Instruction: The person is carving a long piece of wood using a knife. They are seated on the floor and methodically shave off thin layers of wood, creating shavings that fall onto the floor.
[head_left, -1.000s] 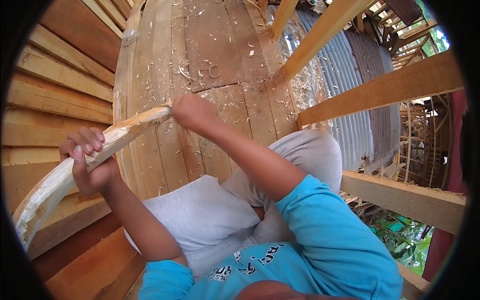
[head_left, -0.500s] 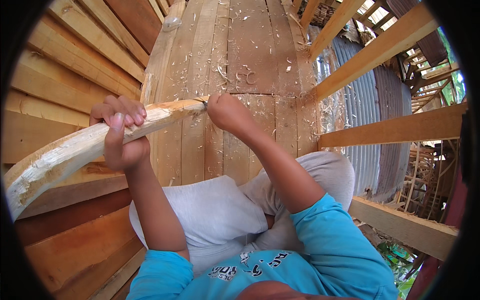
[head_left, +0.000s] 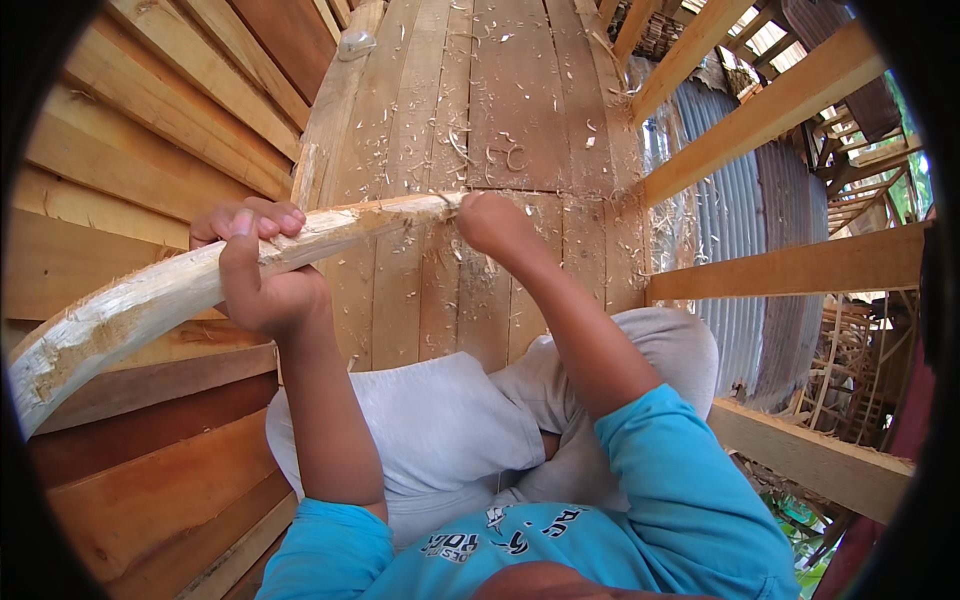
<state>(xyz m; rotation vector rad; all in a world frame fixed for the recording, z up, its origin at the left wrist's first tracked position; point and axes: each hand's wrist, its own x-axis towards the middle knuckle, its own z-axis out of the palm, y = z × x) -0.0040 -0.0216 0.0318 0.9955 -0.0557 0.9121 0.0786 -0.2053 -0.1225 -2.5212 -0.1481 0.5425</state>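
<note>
While I monitor remotely, the left hand (head_left: 275, 300) grips the curved pale wood (head_left: 350, 226), which reaches from the left edge over the plank floor (head_left: 490, 325) to the right hand (head_left: 493, 225); that one's fingers are curled closed, can't tell on what; shavings (head_left: 517, 162) scattered about

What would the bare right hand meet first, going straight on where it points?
Most likely the long, curved, pale wooden pole, at its tapered end just ahead of the right hand; whether they touch is unclear.

Curved pole (head_left: 150, 300): left end cut off. Right hand (head_left: 494, 226) mostly hides tool (head_left: 453, 201).
</note>
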